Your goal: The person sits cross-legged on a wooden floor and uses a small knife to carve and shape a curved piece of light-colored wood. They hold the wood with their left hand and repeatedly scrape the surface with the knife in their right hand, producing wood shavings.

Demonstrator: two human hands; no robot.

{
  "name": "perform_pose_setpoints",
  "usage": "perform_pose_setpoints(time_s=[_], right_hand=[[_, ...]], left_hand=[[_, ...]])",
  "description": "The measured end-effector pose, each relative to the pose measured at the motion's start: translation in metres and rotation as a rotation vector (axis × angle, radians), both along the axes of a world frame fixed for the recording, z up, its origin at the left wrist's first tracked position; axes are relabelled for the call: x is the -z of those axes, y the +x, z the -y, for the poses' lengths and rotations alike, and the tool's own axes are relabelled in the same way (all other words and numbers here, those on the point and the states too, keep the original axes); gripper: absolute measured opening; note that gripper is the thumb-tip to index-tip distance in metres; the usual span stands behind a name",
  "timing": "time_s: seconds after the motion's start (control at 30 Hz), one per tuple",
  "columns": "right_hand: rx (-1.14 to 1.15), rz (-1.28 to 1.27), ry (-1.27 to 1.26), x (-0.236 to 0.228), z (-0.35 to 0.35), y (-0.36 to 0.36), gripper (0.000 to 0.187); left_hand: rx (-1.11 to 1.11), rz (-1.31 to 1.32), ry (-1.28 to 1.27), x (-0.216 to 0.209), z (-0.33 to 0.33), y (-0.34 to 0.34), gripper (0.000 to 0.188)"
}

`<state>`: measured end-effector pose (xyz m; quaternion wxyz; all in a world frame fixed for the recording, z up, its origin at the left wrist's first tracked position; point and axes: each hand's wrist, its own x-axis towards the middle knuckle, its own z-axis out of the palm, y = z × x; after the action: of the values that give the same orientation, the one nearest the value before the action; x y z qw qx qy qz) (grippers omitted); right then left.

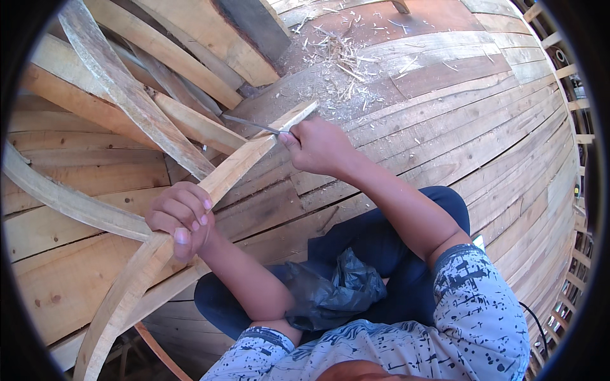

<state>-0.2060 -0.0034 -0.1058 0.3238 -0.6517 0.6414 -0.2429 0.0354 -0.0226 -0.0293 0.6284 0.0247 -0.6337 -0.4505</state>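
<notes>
A long, curved wooden beam point(232, 170) slants across from the lower left to the upper middle. My left hand point(183, 218) is closed round its middle, thumb on the near side. My right hand point(319, 147) makes a fist beside the beam's far end. From that fist a long, thin metal blade point(251, 124) points left, lying across the beam's upper face; its handle is hidden in my fingers. The exact kind of bladed tool cannot be made out.
Several curved timbers point(121, 82) lean together at the upper left. Wood shavings point(340, 60) are scattered over the plank floor point(457, 127). A dark plastic bag point(340, 286) rests on my lap between my bent legs. Slatted wooden framing point(579, 105) lines the right edge.
</notes>
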Motion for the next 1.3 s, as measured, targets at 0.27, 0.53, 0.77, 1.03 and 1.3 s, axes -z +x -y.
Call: perform_pose_setpoints(time_s=[0.27,0.53,0.77,1.03,1.3], right_hand=[[-0.023,0.043,-0.017,0.007,0.007,0.003,0.048],[-0.050,0.007,0.155,-0.005,0.009,-0.004,0.047],[-0.024,-0.070,0.206,0.005,0.016,-0.011,0.047],[-0.026,0.025,0.108,0.006,0.011,-0.003,0.050],[-0.054,-0.006,0.109,0.007,0.008,-0.005,0.046]], left_hand=[[0.077,0.057,-0.044,-0.007,0.001,-0.002,0.019],[0.063,0.047,-0.031,-0.008,-0.001,-0.004,0.019],[0.076,0.063,-0.046,-0.007,0.002,-0.002,0.019],[0.063,0.049,-0.036,-0.008,0.000,-0.004,0.021],[0.038,0.041,-0.022,-0.007,-0.001,-0.004,0.021]])
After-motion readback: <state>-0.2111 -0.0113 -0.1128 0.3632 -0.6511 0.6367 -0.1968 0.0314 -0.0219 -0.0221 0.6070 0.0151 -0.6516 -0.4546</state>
